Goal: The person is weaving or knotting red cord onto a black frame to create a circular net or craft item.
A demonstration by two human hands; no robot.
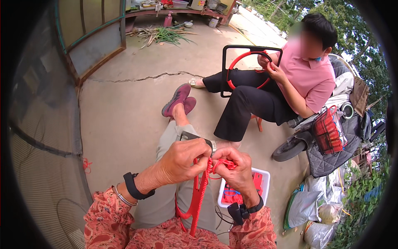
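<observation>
Over my lap, my left hand (184, 159) is closed, pinching the upper end of a frame (197, 199) closely wrapped in red cord. A dark, unwrapped part of the frame shows above my fingers, and its lower end leans against my patterned top. Close beside it, my right hand (235, 172) is closed on a small bundle of red cord (224, 164). The fingertips of both hands almost meet at the frame's edge. Below my right hand stands a white plastic box (264, 191) with red pieces inside, partly hidden by my wrist.
Ahead to the right, a seated person (311, 79) in pink holds a black frame (224, 70) with a red-wrapped ring. A parked vehicle with a quilted cover (327, 153) and several sacks (304, 207) line the right. A screen door (97, 54) is left; green onions (166, 35) lie beyond.
</observation>
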